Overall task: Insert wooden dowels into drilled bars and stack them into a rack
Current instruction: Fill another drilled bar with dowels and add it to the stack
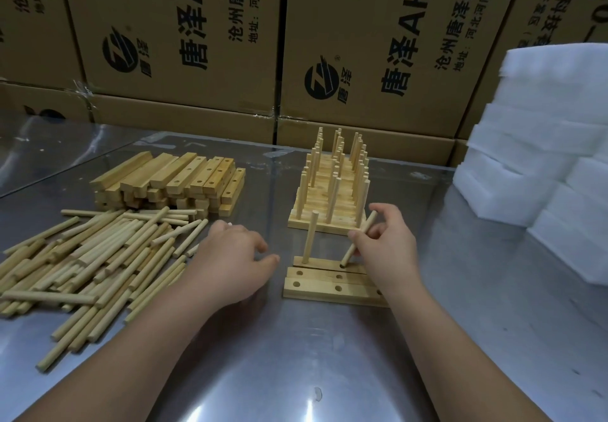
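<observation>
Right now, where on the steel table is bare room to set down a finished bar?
Free: the near table between the forearms; the strip between the three bars and the foam blocks; the lane between bar pile and rack. Crowded: the dowel pile at left, and around the left hand and the right hand gripping a dowel.

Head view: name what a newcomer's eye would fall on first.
The right hand grips a pale wooden dowel, tilted, its lower end at a hole in the drilled wooden bar at centre. Behind stands the stacked wooden rack bristling with upright dowels; a sprawling heap of loose dowels fills the left.
</observation>
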